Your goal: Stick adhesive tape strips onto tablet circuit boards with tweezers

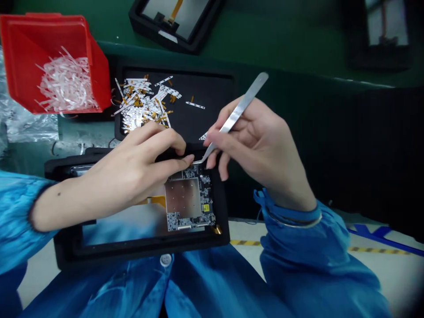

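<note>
My right hand (261, 145) grips a pair of metal tweezers (243, 104), their bent tip pointing down at the upper edge of a circuit board (205, 194). My left hand (142, 163) reaches across from the left, thumb and forefinger drawn close together beside the tweezer tip. What they hold, if anything, is too small to make out. The board carries a square metal shield (183, 197) and sits in a black-framed device (142, 251) with a silvery back panel. An orange flat cable (157, 201) meets the board's left side.
Behind my hands, a black tray (215, 88) holds a heap of white strips with orange tabs (142, 104). A red bin (99, 75) of white scraps (68, 84) stands at upper left, beside clear plastic bags (31, 126). More framed devices (185, 39) lie on the green surface beyond.
</note>
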The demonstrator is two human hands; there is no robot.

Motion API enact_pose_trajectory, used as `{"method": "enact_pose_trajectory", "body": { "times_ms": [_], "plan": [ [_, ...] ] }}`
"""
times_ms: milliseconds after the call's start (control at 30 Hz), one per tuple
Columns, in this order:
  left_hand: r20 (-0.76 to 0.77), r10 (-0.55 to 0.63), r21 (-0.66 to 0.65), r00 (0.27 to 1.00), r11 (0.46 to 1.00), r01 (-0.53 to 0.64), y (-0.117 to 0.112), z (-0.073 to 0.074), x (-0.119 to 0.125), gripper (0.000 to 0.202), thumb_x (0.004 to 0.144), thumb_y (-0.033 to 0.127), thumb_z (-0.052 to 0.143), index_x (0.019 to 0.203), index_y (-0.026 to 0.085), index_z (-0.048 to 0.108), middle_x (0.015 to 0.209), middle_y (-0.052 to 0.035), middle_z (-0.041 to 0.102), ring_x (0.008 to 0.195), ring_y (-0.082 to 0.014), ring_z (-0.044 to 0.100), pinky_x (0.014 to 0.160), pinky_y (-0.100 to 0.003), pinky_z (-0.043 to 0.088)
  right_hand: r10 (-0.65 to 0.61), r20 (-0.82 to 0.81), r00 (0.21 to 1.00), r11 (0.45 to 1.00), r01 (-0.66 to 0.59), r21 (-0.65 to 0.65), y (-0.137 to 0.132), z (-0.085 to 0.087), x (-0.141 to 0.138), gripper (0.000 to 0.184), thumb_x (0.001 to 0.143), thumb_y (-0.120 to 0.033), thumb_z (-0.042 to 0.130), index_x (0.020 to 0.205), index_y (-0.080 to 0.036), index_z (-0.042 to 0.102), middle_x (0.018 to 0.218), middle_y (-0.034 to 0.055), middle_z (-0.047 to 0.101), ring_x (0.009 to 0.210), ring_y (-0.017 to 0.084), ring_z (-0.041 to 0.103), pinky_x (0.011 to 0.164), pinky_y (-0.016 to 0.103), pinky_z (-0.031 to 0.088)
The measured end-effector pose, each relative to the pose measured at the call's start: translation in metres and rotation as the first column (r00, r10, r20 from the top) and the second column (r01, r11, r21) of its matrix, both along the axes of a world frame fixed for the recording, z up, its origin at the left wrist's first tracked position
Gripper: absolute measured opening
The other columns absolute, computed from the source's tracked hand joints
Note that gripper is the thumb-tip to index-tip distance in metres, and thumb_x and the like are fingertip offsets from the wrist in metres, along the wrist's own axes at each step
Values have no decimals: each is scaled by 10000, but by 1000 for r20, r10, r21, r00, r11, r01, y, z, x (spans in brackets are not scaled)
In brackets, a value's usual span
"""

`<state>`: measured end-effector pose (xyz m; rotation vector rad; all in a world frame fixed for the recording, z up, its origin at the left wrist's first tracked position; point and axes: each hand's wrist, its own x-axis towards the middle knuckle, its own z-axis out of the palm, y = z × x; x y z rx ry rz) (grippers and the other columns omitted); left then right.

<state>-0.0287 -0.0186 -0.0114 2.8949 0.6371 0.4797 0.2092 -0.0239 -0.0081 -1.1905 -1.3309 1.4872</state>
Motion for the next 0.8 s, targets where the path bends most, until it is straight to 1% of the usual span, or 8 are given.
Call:
{"method": "enact_pose_trajectory", "body": {
  "times_ms": [33,100,167,333,467,600,700,800],
  "plan": [
    [-2,6,-22,1000,1000,-6,0,0,0,213,1031,146,472,1201,156,601,1125,-116,603,976,-236,553,841,-376,530,13,7,1000,1000,-12,-25,1,-1,0,384,808,-439,885,882,-262,553,779,-53,688,542,134,687,365,233,513],
    [0,17,-64,1000,998,-17,0,1,0,226,1034,152,468,1211,161,609,1140,-117,608,979,-236,557,856,-370,511,-14,22,1000,999,15,-47,0,-2,0,416,773,-371,920,908,-274,538,743,-77,682,542,138,693,397,237,556],
    [5,17,-94,1000,995,-17,0,2,0,225,1037,162,474,1209,164,619,1143,-112,605,976,-232,554,862,-361,497,-45,19,999,997,46,-57,-1,-2,1,423,765,-319,928,917,-280,535,710,-89,676,527,140,691,400,237,564],
    [1,5,-160,1000,987,-5,2,6,2,156,1041,178,492,1084,157,641,1128,-113,588,970,-240,531,855,-374,485,-64,-31,997,994,61,-91,-2,-5,3,435,737,-255,948,894,-261,542,708,-70,687,546,145,713,427,232,586],
    [4,5,-177,1000,984,-5,3,9,4,151,1047,176,496,1053,147,645,1130,-112,586,972,-227,527,844,-363,485,-69,-54,996,994,64,-90,-2,-6,4,435,746,-291,946,895,-258,539,696,-64,693,538,152,720,439,242,605],
    [-8,12,-179,1000,984,-13,2,10,6,199,1061,204,468,1055,144,657,1111,-108,601,940,-227,529,830,-369,478,-62,-51,997,995,58,-84,-3,-6,3,429,760,-346,936,890,-267,535,710,-67,716,543,159,729,438,254,616],
    [-18,14,-183,1000,983,-17,0,10,6,209,1069,219,460,1059,155,658,1104,-93,606,945,-225,533,835,-363,475,-59,-72,996,996,54,-72,-3,-6,3,397,793,-343,913,888,-269,534,723,-63,730,540,157,731,433,248,609],
    [-3,49,-184,999,982,-49,-2,9,6,203,1070,184,445,1063,158,646,1120,-79,598,973,-221,533,860,-359,465,-49,-64,997,997,45,-64,-3,-5,3,384,803,-346,905,897,-274,539,730,-67,731,535,153,725,427,249,600]
  ]
}}
